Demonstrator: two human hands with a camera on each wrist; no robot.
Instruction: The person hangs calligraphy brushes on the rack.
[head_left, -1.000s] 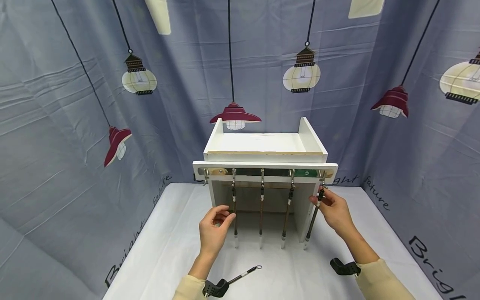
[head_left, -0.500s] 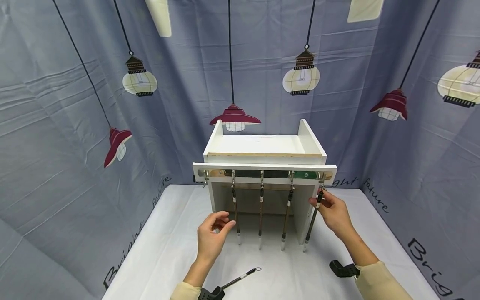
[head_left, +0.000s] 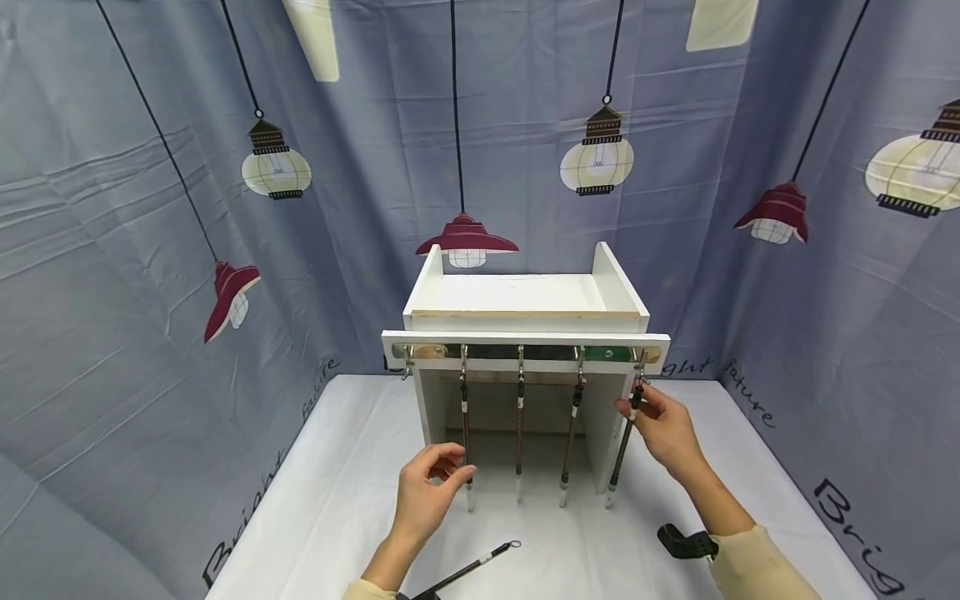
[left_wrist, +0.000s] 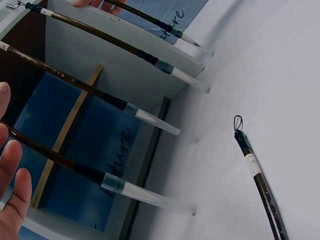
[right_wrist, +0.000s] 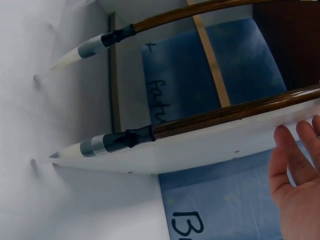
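Note:
Several calligraphy brushes hang tip-down from hooks on the front rail of a white wooden stand. My left hand [head_left: 424,496], fingers loosely bent, is beside the lower part of the leftmost hanging brush [left_wrist: 55,155]; whether a finger touches it I cannot tell. My right hand [head_left: 670,435] is at the upper part of the rightmost hanging brush [right_wrist: 200,121], its fingers partly behind the handle. In the right wrist view those fingers are loosely bent and nothing shows between them. Another brush [head_left: 472,567] lies on the white cloth, its loop pointing away from me; its lower end is out of view.
The white stand [head_left: 525,319] has an open tray top. Its rail [head_left: 393,343] carries a leftmost hook [head_left: 407,362] with no brush on it. White cloth [head_left: 360,450] covers the table, and a blue-grey curtain [head_left: 360,250] printed with lamps surrounds it.
My left hand has lowered a little along the leftmost brush, which has swung slightly. My right hand stays by the rightmost brush. The head view has tilted slightly.

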